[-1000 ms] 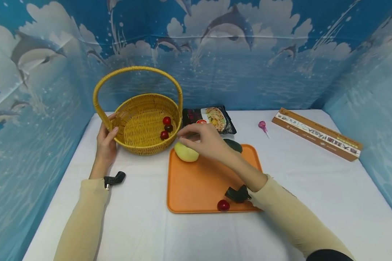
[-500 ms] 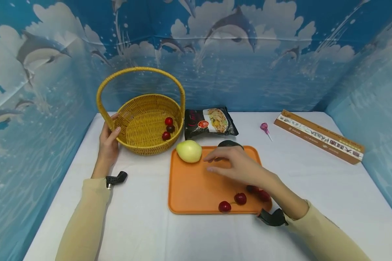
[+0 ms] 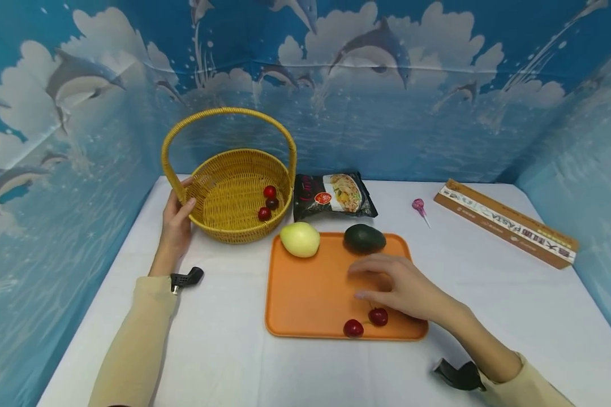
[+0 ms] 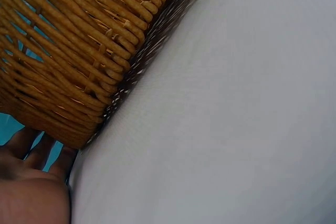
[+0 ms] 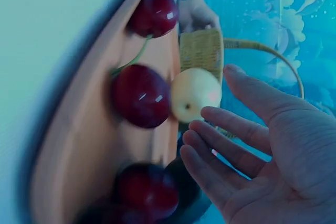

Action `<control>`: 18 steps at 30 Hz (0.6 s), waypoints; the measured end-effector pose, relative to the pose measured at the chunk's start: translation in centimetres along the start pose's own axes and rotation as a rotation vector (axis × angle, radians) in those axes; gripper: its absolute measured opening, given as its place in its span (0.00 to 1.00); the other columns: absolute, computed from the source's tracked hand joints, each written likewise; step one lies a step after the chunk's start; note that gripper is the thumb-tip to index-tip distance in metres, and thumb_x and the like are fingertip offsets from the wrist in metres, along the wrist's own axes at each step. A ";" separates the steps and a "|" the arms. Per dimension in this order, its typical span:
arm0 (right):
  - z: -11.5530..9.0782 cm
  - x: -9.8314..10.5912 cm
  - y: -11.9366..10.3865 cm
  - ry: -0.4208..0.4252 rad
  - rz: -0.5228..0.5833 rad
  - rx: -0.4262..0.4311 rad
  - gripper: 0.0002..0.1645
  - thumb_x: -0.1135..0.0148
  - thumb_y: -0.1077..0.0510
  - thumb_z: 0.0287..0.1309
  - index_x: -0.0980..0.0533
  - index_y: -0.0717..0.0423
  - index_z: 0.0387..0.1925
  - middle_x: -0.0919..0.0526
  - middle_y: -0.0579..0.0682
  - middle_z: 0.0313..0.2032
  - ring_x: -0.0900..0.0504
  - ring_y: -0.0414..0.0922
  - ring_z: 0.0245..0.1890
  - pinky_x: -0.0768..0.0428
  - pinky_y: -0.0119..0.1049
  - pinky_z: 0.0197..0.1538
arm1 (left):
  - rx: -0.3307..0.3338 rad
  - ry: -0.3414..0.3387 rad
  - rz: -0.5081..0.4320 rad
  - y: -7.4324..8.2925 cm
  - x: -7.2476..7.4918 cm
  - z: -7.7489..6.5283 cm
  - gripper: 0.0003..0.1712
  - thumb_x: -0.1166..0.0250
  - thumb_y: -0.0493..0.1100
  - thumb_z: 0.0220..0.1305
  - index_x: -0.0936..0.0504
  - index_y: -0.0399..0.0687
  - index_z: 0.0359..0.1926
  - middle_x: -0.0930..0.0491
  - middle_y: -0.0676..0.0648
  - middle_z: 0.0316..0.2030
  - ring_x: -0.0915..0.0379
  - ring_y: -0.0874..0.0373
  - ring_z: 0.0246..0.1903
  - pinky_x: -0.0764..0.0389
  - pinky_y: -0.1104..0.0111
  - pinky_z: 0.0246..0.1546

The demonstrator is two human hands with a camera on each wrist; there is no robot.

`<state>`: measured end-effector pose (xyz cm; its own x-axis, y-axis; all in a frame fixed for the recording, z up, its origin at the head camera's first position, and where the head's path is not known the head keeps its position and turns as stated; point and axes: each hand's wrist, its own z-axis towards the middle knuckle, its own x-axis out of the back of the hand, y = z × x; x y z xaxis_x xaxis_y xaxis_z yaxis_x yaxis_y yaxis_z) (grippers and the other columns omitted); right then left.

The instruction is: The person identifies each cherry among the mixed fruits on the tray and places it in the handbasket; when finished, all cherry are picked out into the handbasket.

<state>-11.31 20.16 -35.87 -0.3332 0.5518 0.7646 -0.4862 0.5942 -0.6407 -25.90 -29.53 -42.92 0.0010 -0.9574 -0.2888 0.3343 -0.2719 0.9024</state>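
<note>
Basket [image 3: 229, 232] (three cherries [image 3: 271, 203] inside)

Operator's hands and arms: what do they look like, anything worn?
Left hand and right hand: ungloved. Left sleeve and right sleeve: beige. Near each cuff, a small, bent black device: left device, right device.

Head cam: soft, even light w/ faint shadows. L wrist pic dim, greyish; R wrist's bluish, w/ glints on cherries [image 5: 140, 100], tray rim [image 5: 55, 156] blurry.
</note>
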 end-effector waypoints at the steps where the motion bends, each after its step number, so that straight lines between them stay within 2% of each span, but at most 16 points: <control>1: -0.3 0.0 0.3 0.006 0.001 0.000 0.26 0.23 0.42 0.61 0.16 0.42 0.59 0.14 0.35 0.57 0.19 0.39 0.61 0.21 0.53 0.65 | 0.001 0.001 -0.003 0.0 0.0 -0.1 0.30 0.47 0.32 0.77 0.33 0.43 0.77 0.39 0.38 0.76 0.43 0.43 0.74 0.38 0.63 0.70; 10: -2.6 -1.7 2.4 0.048 0.046 0.024 0.27 0.22 0.44 0.59 0.16 0.39 0.59 0.16 0.33 0.58 0.22 0.36 0.59 0.22 0.35 0.60 | 0.014 -0.014 0.030 0.2 0.2 0.4 0.30 0.46 0.33 0.77 0.33 0.44 0.77 0.39 0.39 0.77 0.45 0.44 0.76 0.39 0.66 0.69; 18: -2.7 -2.0 2.4 -0.011 0.032 -0.030 0.27 0.24 0.37 0.58 0.17 0.32 0.59 0.17 0.29 0.57 0.23 0.33 0.59 0.22 0.38 0.64 | 0.009 -0.004 0.035 0.2 0.1 0.1 0.30 0.46 0.33 0.76 0.31 0.46 0.76 0.39 0.40 0.77 0.44 0.45 0.75 0.38 0.68 0.69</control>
<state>-9.62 22.06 -39.15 -0.3570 0.5647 0.7441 -0.4505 0.5937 -0.6667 -25.95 -29.69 -42.72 0.0091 -0.9668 -0.2555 0.3254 -0.2388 0.9149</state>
